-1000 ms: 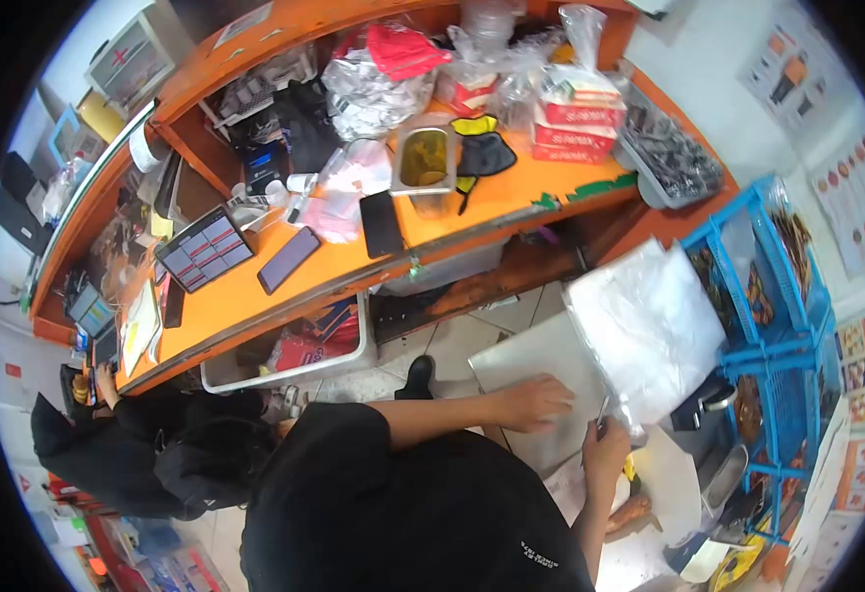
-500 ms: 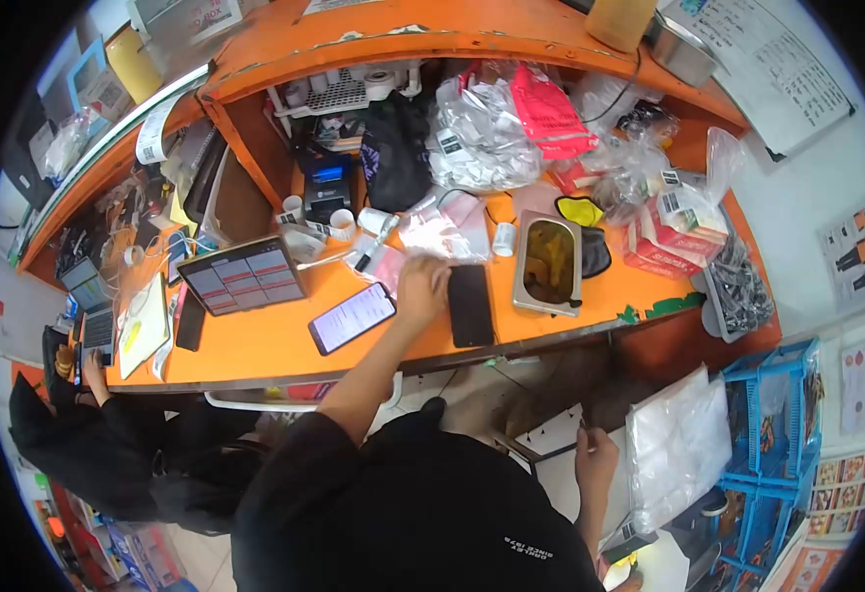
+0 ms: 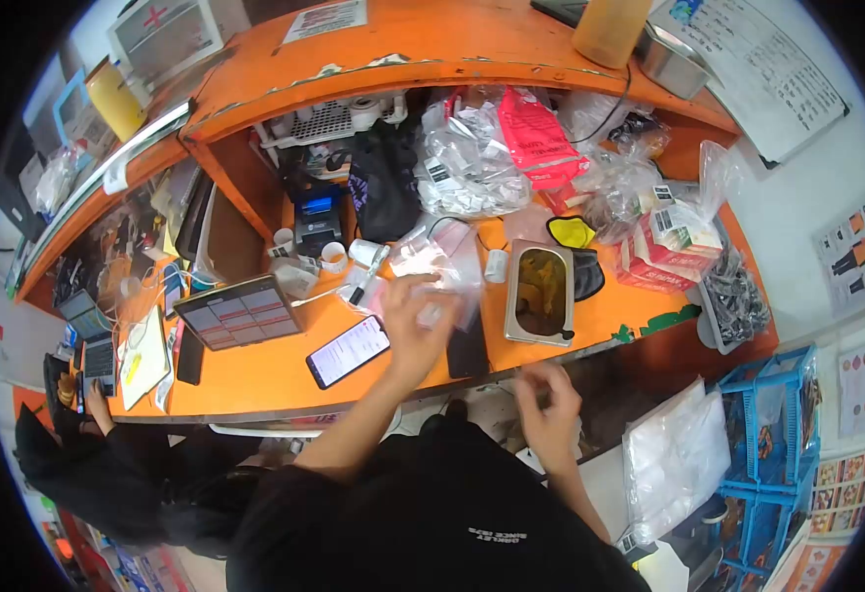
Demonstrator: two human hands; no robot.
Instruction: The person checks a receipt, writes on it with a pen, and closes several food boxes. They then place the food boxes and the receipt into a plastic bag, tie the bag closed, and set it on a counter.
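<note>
My left hand [image 3: 418,331] is over the orange counter, between two phones, with its fingers curled on a clear plastic bag [image 3: 464,286]. The plastic stretches past the fingers and overlaps the top of the dark-screened phone [image 3: 468,353]. Left of that hand lies a phone with a lit white screen [image 3: 348,351]. My right hand [image 3: 548,407] is just off the counter's front edge, fingers bent in towards the thumb; whatever they may hold cannot be made out. Beyond it stands a metal container [image 3: 539,294] with brownish liquid inside.
A tablet [image 3: 240,312] leans at the left of the counter. Red-and-white boxes [image 3: 671,247] and a grey tray of wrapped items [image 3: 734,304] sit at the right. Below are a stack of clear bags [image 3: 677,462] and blue racks [image 3: 770,434]. Another person's hand [image 3: 98,403] is far left.
My right hand has risen from low at the right to the counter's front edge. My left hand is nearer me, and plastic now overlaps the dark phone. The camera view has shifted slightly.
</note>
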